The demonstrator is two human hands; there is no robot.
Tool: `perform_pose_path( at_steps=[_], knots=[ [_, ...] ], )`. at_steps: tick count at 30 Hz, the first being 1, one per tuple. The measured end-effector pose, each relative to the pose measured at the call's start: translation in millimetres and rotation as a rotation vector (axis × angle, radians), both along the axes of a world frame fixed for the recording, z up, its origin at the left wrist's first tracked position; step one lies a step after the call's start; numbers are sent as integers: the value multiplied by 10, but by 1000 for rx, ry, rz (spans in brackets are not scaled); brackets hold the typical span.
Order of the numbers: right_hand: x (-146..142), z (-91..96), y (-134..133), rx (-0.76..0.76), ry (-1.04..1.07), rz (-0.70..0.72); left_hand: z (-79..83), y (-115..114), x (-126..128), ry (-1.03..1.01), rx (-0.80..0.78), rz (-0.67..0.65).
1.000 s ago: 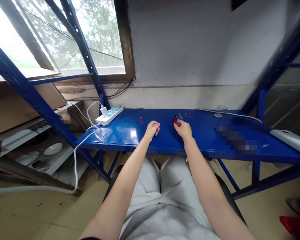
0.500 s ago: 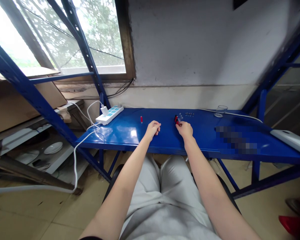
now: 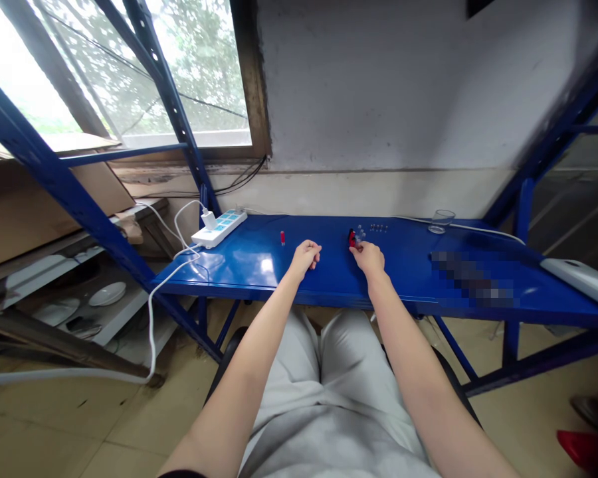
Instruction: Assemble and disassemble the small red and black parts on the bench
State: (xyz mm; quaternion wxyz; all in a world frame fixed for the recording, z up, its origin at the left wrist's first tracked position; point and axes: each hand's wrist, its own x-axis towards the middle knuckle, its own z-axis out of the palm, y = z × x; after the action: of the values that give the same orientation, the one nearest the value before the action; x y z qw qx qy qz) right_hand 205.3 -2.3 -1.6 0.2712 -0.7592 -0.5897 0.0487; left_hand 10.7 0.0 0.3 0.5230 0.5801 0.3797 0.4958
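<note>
My right hand [image 3: 367,256] rests on the blue metal shelf [image 3: 403,279], its fingers pinched on a small red and black piece [image 3: 351,238]. Just beyond its fingertips lie a few small clear parts [image 3: 361,233] and a row of tiny dark pieces [image 3: 377,228]. My left hand [image 3: 305,254] lies on the shelf to the left, curled into a loose fist, and whether it holds anything is hidden. A small red cylinder [image 3: 282,238] stands on the shelf a little left of and beyond my left hand.
A white power strip [image 3: 218,228] with a plugged charger and white cable sits at the shelf's back left. A clear glass [image 3: 440,220] stands at the back right beside a white cable. Blue rack posts frame both sides. White dishes [image 3: 106,293] lie on a lower shelf at left.
My right hand has slid slightly forward and to the right with the red and black piece. My left hand has barely moved.
</note>
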Motion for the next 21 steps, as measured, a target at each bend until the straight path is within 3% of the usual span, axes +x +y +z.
perform_pose_path(
  at_steps=[8,17,21],
  knots=[
    [43,2,-39,-43,36,-132,-9,13,0,-8,-7,1],
    [24,58,-38,-68,25,-175,-4,1,0,-20,9,7],
    [25,64,-24,-73,26,-168,13,-6,-20,-30,53,117]
  ],
)
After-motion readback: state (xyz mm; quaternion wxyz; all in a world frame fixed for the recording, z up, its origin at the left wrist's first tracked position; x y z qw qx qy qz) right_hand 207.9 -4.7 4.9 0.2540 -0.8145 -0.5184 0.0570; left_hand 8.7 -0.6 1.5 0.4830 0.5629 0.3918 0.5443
